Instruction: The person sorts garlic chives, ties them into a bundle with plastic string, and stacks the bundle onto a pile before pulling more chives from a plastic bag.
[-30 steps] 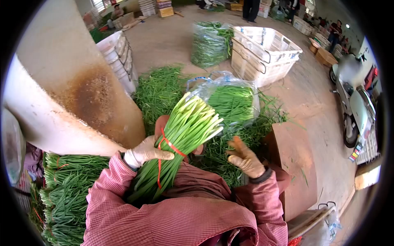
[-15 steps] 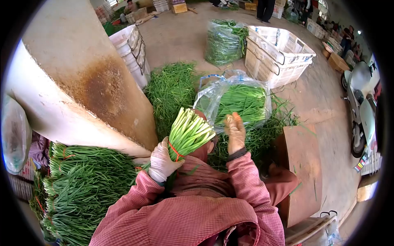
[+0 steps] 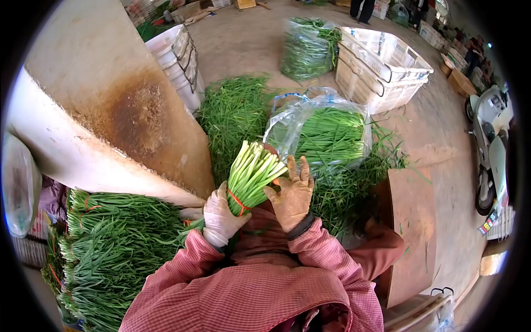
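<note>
My left hand [image 3: 220,217], in a pale thin glove, is closed around a bunch of garlic chives [image 3: 255,174]. The pale cut stems point up and away from me, and an orange band [image 3: 239,202] circles the bunch. My right hand [image 3: 293,198], in a stained tan glove, is at the right side of the stems with its fingers spread. Its thumb lies close to the bunch; whether it touches I cannot tell. A bit of orange shows beside that thumb, too small to make out. Banded chive bunches [image 3: 119,249] are piled at my left.
An open plastic bag [image 3: 281,133] of chives lies ahead, with loose greens [image 3: 232,113] beside it. White crates [image 3: 381,80] and a full bag [image 3: 310,52] stand beyond. A pillar [image 3: 149,116] rises at left; a brown board [image 3: 412,232] and a scooter [image 3: 489,149] are at right.
My right hand has moved left and down to the bunch, and its fingers have spread. My left hand still holds the chives. The view has shifted slightly.
</note>
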